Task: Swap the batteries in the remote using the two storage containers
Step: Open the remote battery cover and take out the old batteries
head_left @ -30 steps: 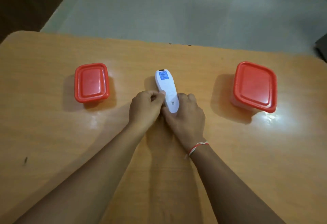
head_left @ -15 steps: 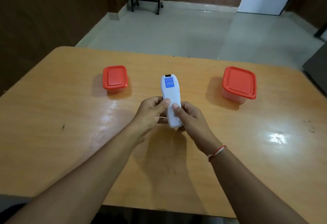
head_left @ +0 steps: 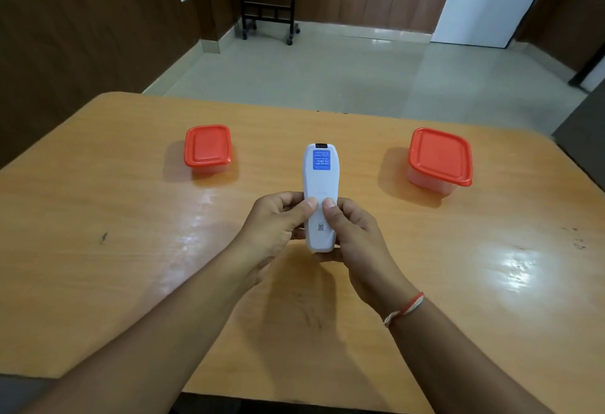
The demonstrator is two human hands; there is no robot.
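A white remote (head_left: pixel 320 184) with a blue label near its far end is held back side up above the table's middle. My left hand (head_left: pixel 275 227) grips its left edge and my right hand (head_left: pixel 352 233) grips its right edge. Both thumbs press side by side on the back cover near the middle of the remote. A small container with a red lid (head_left: pixel 208 149) stands at the left. A larger container with a red lid (head_left: pixel 439 160) stands at the right. Both lids are on, so their contents are hidden.
The orange wooden table (head_left: pixel 131 266) has rounded far corners and its near edge lies just under my forearms. Beyond it is a pale tiled floor with a black wheeled stand (head_left: pixel 268 17) by the far wall. A dark object (head_left: pixel 582 138) sits past the table's right edge.
Both hands have lifted the remote off the table and drawn it toward me. The thumbs have come together on its back cover. The camera has tilted up, showing more of the room.
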